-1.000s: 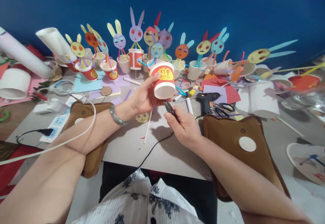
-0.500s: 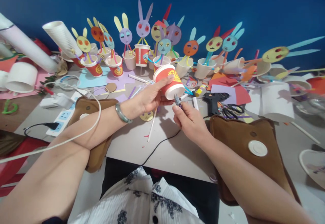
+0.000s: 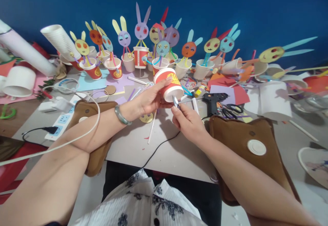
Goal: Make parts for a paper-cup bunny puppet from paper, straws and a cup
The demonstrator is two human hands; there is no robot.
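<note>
My left hand is wrapped round a red and white paper cup with a yellow print. The cup is tipped so that its white base faces me. In my right hand is a small knife, its handle mostly hidden by my fingers. The silver blade's point meets the cup's base near its lower edge; I cannot tell how deep it goes. Below the cup, a yellow paper face and a white stick lie on the table.
Paper cups with rabbit-faced figures, such as the purple rabbit, line the back by the blue wall. A black glue gun and black-handled scissors lie to the right. Brown cushions flank my arms. A power strip and white cable are left.
The knife's point has shifted slightly against the cup's base, and the blade is tilted a little differently. Both hands keep their hold. The whole view has moved slightly.
</note>
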